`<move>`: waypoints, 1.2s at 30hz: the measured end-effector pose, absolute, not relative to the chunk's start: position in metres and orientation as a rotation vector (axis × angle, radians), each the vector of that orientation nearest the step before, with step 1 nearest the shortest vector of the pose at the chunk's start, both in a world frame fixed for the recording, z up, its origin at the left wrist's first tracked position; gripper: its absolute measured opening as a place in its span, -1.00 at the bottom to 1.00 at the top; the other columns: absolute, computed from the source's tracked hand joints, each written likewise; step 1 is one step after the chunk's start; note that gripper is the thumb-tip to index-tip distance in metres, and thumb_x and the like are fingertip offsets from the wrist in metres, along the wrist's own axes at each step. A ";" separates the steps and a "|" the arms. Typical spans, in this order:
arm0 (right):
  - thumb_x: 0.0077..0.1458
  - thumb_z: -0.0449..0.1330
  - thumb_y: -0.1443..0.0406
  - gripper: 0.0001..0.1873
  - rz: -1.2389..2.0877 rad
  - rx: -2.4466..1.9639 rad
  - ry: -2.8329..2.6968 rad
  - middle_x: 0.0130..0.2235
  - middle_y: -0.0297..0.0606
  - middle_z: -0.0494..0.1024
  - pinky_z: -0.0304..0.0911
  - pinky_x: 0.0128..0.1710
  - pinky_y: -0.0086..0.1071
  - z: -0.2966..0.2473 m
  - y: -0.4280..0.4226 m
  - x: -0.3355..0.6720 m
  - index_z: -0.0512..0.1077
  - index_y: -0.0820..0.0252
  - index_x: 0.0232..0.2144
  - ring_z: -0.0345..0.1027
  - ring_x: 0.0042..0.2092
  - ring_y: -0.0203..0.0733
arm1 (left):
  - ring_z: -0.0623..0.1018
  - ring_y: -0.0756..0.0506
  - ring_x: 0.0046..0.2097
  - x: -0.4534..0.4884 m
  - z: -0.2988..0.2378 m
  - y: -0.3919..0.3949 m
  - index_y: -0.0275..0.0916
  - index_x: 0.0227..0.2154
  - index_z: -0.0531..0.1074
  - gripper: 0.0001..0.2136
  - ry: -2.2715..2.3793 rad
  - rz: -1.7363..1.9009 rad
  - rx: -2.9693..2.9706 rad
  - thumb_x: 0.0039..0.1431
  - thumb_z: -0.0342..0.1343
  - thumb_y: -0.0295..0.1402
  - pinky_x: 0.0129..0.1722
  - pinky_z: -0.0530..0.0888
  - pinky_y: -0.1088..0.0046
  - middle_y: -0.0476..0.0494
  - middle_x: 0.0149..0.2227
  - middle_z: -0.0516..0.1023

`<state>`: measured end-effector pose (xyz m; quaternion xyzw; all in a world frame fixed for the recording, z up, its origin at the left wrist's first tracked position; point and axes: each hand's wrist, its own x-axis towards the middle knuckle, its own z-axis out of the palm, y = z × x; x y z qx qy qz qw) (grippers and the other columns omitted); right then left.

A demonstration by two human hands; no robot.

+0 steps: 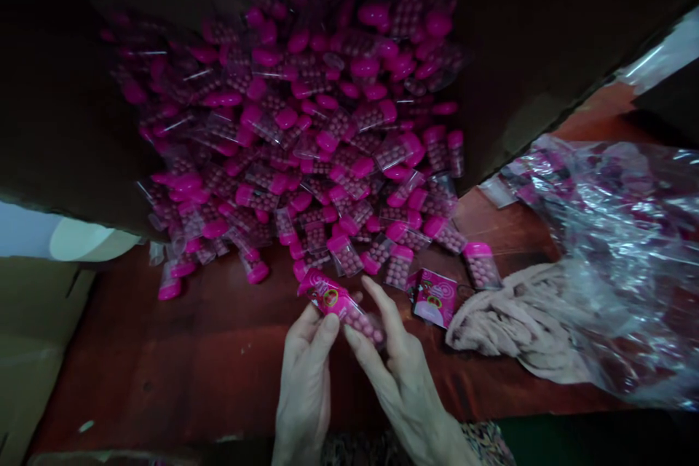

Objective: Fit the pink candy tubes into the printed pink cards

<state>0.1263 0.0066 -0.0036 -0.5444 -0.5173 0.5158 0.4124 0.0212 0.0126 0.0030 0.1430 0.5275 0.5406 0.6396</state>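
Observation:
My left hand (309, 360) grips a small clear candy container (363, 324) filled with pink balls. A printed pink label sleeve (329, 297) covers its upper end, and my left thumb presses on that sleeve. At the clear lower end, my right hand (401, 364) has it between thumb and fingers, with the index finger stretched along the far side. The container is held tilted above the red-brown table. Just beyond my hands lies a large heap of similar pink-capped containers (344, 255), without printed sleeves. Some fingers are hidden behind the container.
A stack of printed pink labels (435, 298) lies to the right, beside a crumpled pale cloth (518, 324). Clear plastic bags (633, 255) cover the table's right side. A large dark box (524, 51) surrounds the heap. At left are a white round object (87, 239) and cardboard (33, 335).

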 end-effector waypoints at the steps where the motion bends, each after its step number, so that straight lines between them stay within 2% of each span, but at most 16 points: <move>1: 0.16 0.05 0.24 -0.53 1.305 -1.342 -1.324 -0.23 -0.19 0.55 0.36 -0.27 -0.37 -0.002 0.008 0.128 0.22 0.19 0.12 0.45 -0.27 -0.16 | 0.54 -0.10 -0.18 0.019 0.003 0.014 -0.26 -0.24 0.51 -0.75 1.245 1.279 0.346 -0.04 0.23 -0.36 -0.12 0.41 0.40 -0.17 -0.28 0.60; 3: 0.18 0.03 0.23 -0.57 1.323 -1.278 -1.362 -0.26 -0.21 0.54 0.34 -0.21 -0.32 -0.002 0.009 0.131 0.29 0.16 0.10 0.43 -0.26 -0.14 | 0.54 -0.03 -0.23 0.014 0.002 0.016 -0.18 -0.21 0.47 -0.71 1.366 1.441 0.370 -0.07 0.26 -0.40 -0.19 0.41 0.50 -0.06 -0.29 0.59; 5: 0.19 0.02 0.21 -0.58 1.350 -1.274 -1.371 -0.37 -0.26 0.52 0.33 -0.25 -0.32 -0.005 0.007 0.132 0.32 0.14 0.08 0.40 -0.33 -0.17 | 0.53 0.02 -0.25 0.009 -0.001 0.017 -0.15 -0.26 0.47 -0.72 1.507 1.631 0.429 -0.11 0.28 -0.43 -0.21 0.40 0.57 0.01 -0.31 0.58; 9: 0.17 0.05 0.15 -0.58 1.449 -1.410 -1.355 -0.47 -0.35 0.42 0.26 -0.34 -0.39 -0.013 0.001 0.134 0.32 0.03 0.08 0.29 -0.41 -0.27 | 0.51 -0.01 -0.22 -0.006 -0.003 0.022 -0.22 -0.52 0.50 -0.91 1.573 1.657 0.595 -0.14 0.30 -0.42 -0.21 0.39 0.59 -0.02 -0.34 0.58; 12: 0.16 0.08 0.13 -0.59 1.623 -1.373 -1.240 -0.51 -0.38 0.37 0.19 -0.43 -0.46 -0.014 0.002 0.138 0.34 0.02 0.05 0.21 -0.46 -0.34 | 0.51 -0.07 -0.19 -0.019 0.000 0.023 -0.27 -0.61 0.48 -0.89 1.348 1.470 0.547 -0.10 0.26 -0.38 -0.19 0.41 0.50 -0.14 -0.24 0.57; 15: 0.12 0.11 0.11 -0.57 1.981 -1.143 -0.974 -0.60 -0.46 0.29 -0.03 -0.66 -0.56 -0.014 0.007 0.141 0.36 0.12 0.01 0.00 -0.63 -0.46 | 0.49 -0.19 -0.12 -0.027 0.004 0.022 -0.29 -0.58 0.51 -0.86 1.129 1.312 0.508 -0.06 0.23 -0.32 -0.10 0.40 0.30 -0.25 -0.13 0.53; 18: 0.07 0.15 0.11 -0.53 2.109 -1.025 -0.773 -0.62 -0.48 0.27 -0.18 -0.74 -0.58 -0.017 0.011 0.142 0.36 0.21 0.00 -0.13 -0.69 -0.51 | 0.46 -0.23 -0.05 -0.025 0.003 0.023 -0.28 -0.61 0.50 -0.86 1.118 1.374 0.569 -0.09 0.25 -0.33 -0.04 0.37 0.26 -0.24 -0.13 0.53; 21: 0.10 0.13 0.11 -0.52 2.005 -1.101 -0.845 -0.64 -0.48 0.25 -0.16 -0.71 -0.56 -0.018 0.012 0.140 0.34 0.22 0.02 -0.09 -0.67 -0.48 | 0.47 -0.14 -0.09 -0.015 -0.004 0.026 -0.28 -0.68 0.45 -0.83 1.273 1.553 0.598 -0.15 0.30 -0.36 -0.12 0.39 0.44 -0.16 -0.18 0.55; 23: 0.12 0.11 0.11 -0.54 1.879 -1.157 -0.968 -0.61 -0.44 0.26 -0.06 -0.65 -0.53 -0.018 0.010 0.138 0.35 0.21 0.02 0.01 -0.61 -0.42 | 0.50 -0.05 -0.21 -0.006 -0.009 0.026 -0.26 -0.64 0.48 -0.85 1.364 1.642 0.467 -0.15 0.31 -0.33 -0.22 0.40 0.53 -0.09 -0.29 0.57; 25: 0.14 0.09 0.12 -0.56 1.776 -1.183 -1.067 -0.56 -0.40 0.30 0.02 -0.58 -0.49 -0.018 0.008 0.136 0.36 0.19 0.01 0.10 -0.53 -0.37 | 0.52 -0.02 -0.32 0.003 -0.014 0.024 -0.25 -0.54 0.53 -0.81 1.389 1.628 0.246 -0.12 0.28 -0.21 -0.27 0.43 0.50 -0.07 -0.40 0.58; 27: 0.16 0.07 0.13 -0.58 1.731 -1.186 -1.117 -0.54 -0.39 0.31 0.06 -0.53 -0.47 -0.019 0.007 0.135 0.36 0.18 0.02 0.14 -0.50 -0.36 | 0.53 -0.05 -0.37 0.008 -0.017 0.021 -0.26 -0.47 0.55 -0.68 1.362 1.556 0.108 -0.12 0.23 -0.07 -0.30 0.46 0.43 -0.11 -0.43 0.59; 29: 0.16 0.07 0.14 -0.58 1.748 -1.171 -1.120 -0.54 -0.41 0.31 0.07 -0.52 -0.47 -0.022 0.006 0.136 0.35 0.17 0.02 0.14 -0.50 -0.37 | 0.54 -0.08 -0.35 0.007 -0.018 0.020 -0.27 -0.48 0.55 -0.64 1.322 1.543 0.136 -0.20 0.26 -0.03 -0.31 0.47 0.41 -0.14 -0.42 0.60; 33: 0.16 0.08 0.14 -0.59 1.824 -1.159 -1.081 -0.55 -0.43 0.29 0.04 -0.55 -0.49 -0.025 0.007 0.138 0.33 0.15 0.03 0.12 -0.52 -0.38 | 0.53 -0.02 -0.32 -0.003 -0.017 0.022 -0.23 -0.59 0.48 -0.79 1.252 1.644 0.234 -0.24 0.34 -0.24 -0.27 0.44 0.50 -0.03 -0.39 0.59; 36: 0.17 0.07 0.13 -0.58 1.809 -1.168 -1.099 -0.55 -0.44 0.28 0.05 -0.55 -0.49 -0.026 0.009 0.139 0.33 0.16 0.03 0.11 -0.53 -0.39 | 0.53 -0.07 -0.24 -0.003 -0.017 0.021 -0.20 -0.44 0.51 -0.75 1.219 1.630 0.186 -0.15 0.28 -0.14 -0.22 0.44 0.43 -0.07 -0.31 0.59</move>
